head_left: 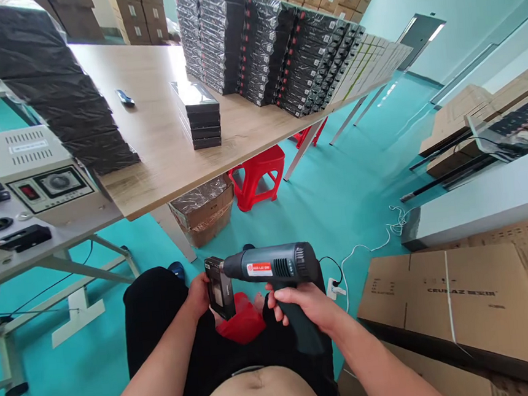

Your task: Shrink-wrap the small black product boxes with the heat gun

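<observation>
My right hand [301,305] is wrapped round the handle of a dark heat gun [274,265] with a red and white label. Its nozzle points left, right by a small black box [220,288]; whether the two touch I cannot tell. My left hand [200,295] grips that box by its left side and holds it upright above my lap. Some of the left fingers are hidden behind the box. On the wooden table [157,139] ahead, a short stack of similar black boxes [205,126] stands near the front edge.
Tall stacks of film-wrapped black boxes [51,87] and more wrapped boxes [264,50] stand on the table. A control unit [42,174] sits at left. Red stools [259,174] and a carton [204,209] are beneath the table. Large cartons [453,304] and a power cord [356,251] lie at right.
</observation>
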`<state>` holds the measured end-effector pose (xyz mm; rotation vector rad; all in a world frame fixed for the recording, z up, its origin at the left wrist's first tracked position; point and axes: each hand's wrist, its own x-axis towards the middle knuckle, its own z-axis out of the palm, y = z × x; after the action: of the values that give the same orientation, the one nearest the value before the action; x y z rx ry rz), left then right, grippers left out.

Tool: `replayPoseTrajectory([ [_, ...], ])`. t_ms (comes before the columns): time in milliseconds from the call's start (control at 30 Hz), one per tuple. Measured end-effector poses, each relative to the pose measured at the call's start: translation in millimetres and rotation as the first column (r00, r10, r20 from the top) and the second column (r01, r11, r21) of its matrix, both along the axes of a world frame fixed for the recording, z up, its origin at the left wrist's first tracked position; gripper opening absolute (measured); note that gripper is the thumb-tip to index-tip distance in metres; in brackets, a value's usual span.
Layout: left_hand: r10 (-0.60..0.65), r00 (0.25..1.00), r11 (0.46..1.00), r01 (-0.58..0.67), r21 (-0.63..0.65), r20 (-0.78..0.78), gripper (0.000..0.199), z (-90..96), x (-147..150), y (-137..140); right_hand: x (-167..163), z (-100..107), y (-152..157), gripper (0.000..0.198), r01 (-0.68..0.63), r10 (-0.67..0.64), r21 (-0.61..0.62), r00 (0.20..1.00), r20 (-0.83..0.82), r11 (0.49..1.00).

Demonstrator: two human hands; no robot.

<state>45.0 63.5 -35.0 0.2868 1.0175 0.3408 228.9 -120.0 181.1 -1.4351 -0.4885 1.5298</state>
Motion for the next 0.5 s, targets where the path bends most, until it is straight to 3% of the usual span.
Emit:
replayPoseTrajectory([
  [167,0.123,0.992,0.992,-0.123,0.005,0.033,0.024,4.4,0,2,-4,-7,-27,0.024,-0.222,0.228,-0.090,0.971,0.065,0.971],
  [267,0.146,0.989,0.989,-0.147,0.013,0.019,0.020,4.2,0,3,-5,-12,-44,0.015,-0.291,0.305,-0.145,0.948,0.090,0.946],
  [500,0.078,0.994,0.997,-0.079,0.010,0.073,0.031,2.3,-3,6,-1,-22,-66,0.029,-0.178,0.165,-0.121,0.980,-0.112,0.977],
])
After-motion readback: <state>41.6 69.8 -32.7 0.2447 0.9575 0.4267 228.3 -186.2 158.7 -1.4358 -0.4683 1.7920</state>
